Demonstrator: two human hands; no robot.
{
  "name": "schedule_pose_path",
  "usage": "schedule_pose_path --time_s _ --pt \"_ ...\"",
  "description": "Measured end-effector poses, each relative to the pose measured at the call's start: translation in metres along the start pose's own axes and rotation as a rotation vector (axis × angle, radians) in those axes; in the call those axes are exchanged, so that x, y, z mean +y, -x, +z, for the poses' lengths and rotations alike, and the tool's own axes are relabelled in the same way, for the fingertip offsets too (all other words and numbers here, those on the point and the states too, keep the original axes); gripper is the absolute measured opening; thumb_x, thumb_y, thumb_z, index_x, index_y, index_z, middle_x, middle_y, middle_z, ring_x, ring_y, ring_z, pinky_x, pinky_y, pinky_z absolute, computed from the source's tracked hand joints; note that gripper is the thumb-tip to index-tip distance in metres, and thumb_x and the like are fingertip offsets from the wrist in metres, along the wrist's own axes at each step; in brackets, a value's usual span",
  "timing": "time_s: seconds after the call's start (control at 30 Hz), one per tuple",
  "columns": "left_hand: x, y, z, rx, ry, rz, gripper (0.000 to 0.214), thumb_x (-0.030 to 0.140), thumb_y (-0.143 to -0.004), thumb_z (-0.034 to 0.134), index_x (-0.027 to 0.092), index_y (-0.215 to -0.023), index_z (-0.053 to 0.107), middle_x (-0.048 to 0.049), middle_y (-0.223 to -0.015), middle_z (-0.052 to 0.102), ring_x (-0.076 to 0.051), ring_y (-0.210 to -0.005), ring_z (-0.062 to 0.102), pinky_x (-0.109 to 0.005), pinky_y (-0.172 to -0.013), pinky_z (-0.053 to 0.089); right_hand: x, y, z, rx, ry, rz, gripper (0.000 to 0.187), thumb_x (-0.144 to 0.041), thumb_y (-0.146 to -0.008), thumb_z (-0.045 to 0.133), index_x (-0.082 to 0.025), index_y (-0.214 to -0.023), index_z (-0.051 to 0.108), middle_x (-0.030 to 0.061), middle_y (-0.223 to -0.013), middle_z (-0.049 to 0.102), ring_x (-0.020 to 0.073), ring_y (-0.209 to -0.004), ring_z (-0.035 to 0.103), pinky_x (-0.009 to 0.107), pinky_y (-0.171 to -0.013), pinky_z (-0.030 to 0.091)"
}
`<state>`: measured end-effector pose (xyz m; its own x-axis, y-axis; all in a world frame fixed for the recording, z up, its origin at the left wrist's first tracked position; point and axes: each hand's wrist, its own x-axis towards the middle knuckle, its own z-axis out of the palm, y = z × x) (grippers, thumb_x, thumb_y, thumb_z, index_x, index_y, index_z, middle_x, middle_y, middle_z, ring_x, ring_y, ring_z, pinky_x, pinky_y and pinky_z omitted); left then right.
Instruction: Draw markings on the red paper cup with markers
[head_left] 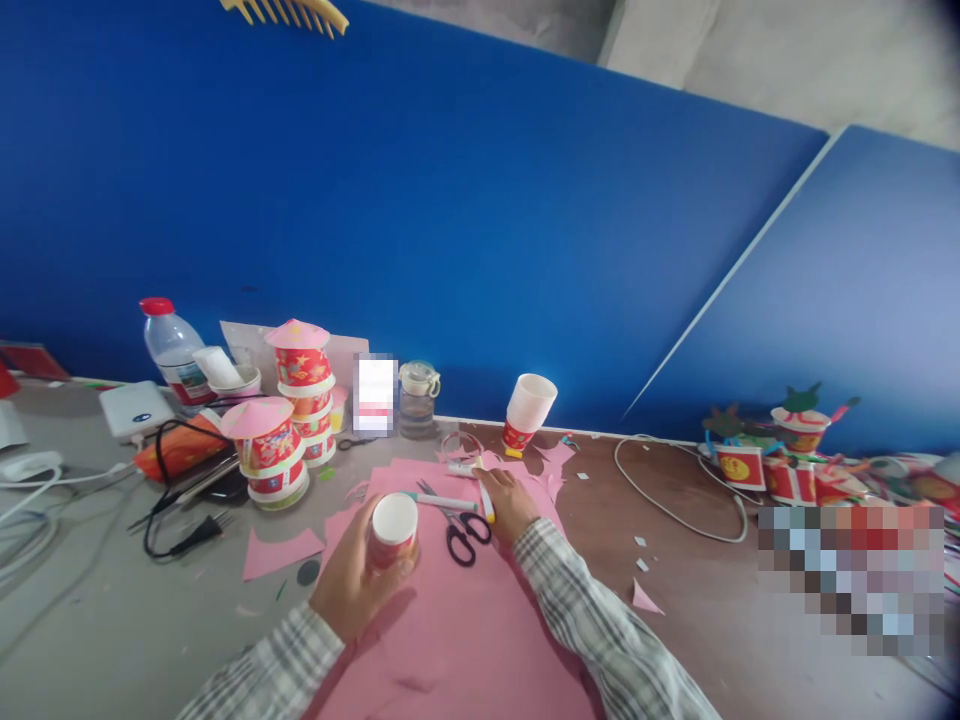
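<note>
My left hand (367, 575) is wrapped around a red paper cup with a white rim (394, 520), held above the pink paper sheet (450, 640). To the right, my right hand (510, 500) lies over the sheet, fingers stretched forward and its thumb hidden. Its fingertips are close to a small white tube (463, 469); whether they touch it I cannot tell. A white stick with a yellow end (487, 497) lies beside that hand. Between both hands are black-handled scissors (461, 540) and a white marker with a green end (446, 502).
Stacked paper-cup towers with pink cone roofs (259, 450) stand at left, near a plastic bottle (176, 350) and a black plug cable (187, 540). A glass jar (418, 405) and stacked white cups (531, 405) stand along the blue partition (480, 220). Decorated cups (791, 480) sit at right.
</note>
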<state>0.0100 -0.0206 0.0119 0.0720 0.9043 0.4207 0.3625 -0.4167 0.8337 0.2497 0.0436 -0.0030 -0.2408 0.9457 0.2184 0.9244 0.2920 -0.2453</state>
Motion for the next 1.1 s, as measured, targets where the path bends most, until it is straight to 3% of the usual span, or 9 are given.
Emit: schedule_pose_path --time_s 0.17,0.27,0.4,0.57,0.67,0.83,1.1 --pt "0.003 0.001 0.002 0.032 0.033 -0.003 0.051 0.045 -0.061 0.060 0.024 -0.104 0.044 -0.0037 -0.090 0.060 -0.024 -0.086 0.056 -0.037 -0.067 0.053 0.000 0.000 -0.005 0.069 -0.012 -0.025 0.050 0.001 -0.066 0.050 -0.017 -0.113 0.053 0.0148 -0.100 0.062 0.0278 -0.090 0.054 0.034 -0.073 0.040" --pt "0.001 0.004 0.003 0.003 0.059 -0.020 0.054 0.043 -0.060 0.061 0.025 -0.108 0.042 -0.0035 -0.095 0.059 -0.026 -0.091 0.054 -0.039 -0.070 0.053 -0.012 0.000 -0.011 0.130 -0.035 -0.080 0.044 -0.004 -0.074 0.044 -0.018 -0.115 0.049 0.0120 -0.105 0.059 0.0254 -0.096 0.050 0.033 -0.078 0.038" --pt "-0.004 0.011 0.003 -0.034 0.051 -0.037 0.062 0.040 -0.058 0.063 0.026 -0.112 0.038 -0.0040 -0.107 0.054 -0.028 -0.100 0.049 -0.043 -0.079 0.049 -0.038 -0.001 -0.004 0.100 -0.053 -0.219 0.027 -0.016 -0.074 0.053 -0.023 -0.099 0.059 0.0045 -0.091 0.064 0.0223 -0.087 0.051 0.029 -0.076 0.037" --pt "-0.008 0.015 0.003 -0.091 -0.036 -0.040 0.062 0.039 -0.059 0.062 0.029 -0.115 0.036 -0.0033 -0.114 0.049 -0.028 -0.105 0.045 -0.047 -0.089 0.040 -0.052 -0.004 0.016 0.093 -0.033 -0.258 0.007 -0.020 -0.071 0.059 -0.017 -0.074 0.064 0.0086 -0.075 0.062 0.0261 -0.077 0.048 0.035 -0.070 0.033" --pt "-0.006 0.013 0.004 -0.092 -0.039 -0.044 0.061 0.041 -0.057 0.063 0.030 -0.112 0.038 -0.0029 -0.109 0.052 -0.028 -0.102 0.047 -0.046 -0.086 0.042 -0.050 -0.004 0.017 0.109 -0.046 -0.262 0.008 -0.019 -0.073 0.057 -0.017 -0.070 0.064 0.0085 -0.072 0.061 0.0257 -0.075 0.047 0.036 -0.070 0.032" --pt "-0.005 0.012 0.005 -0.105 -0.033 -0.060 0.057 0.043 -0.057 0.064 0.030 -0.108 0.043 -0.0027 -0.102 0.055 -0.028 -0.099 0.049 -0.045 -0.084 0.044 -0.049 -0.003 0.005 0.180 -0.115 -0.241 0.014 -0.021 -0.079 0.051 -0.018 -0.083 0.064 0.0080 -0.080 0.060 0.0250 -0.079 0.048 0.036 -0.074 0.032" --pt "-0.008 0.013 0.003 -0.150 -0.013 -0.053 0.057 0.041 -0.061 0.062 0.030 -0.111 0.039 -0.0029 -0.109 0.051 -0.027 -0.103 0.046 -0.043 -0.087 0.042 -0.051 0.000 0.000 0.230 -0.357 -0.192 0.018 -0.017 -0.078 0.051 -0.018 -0.091 0.063 0.0072 -0.082 0.061 0.0222 -0.076 0.054 0.032 -0.072 0.039"
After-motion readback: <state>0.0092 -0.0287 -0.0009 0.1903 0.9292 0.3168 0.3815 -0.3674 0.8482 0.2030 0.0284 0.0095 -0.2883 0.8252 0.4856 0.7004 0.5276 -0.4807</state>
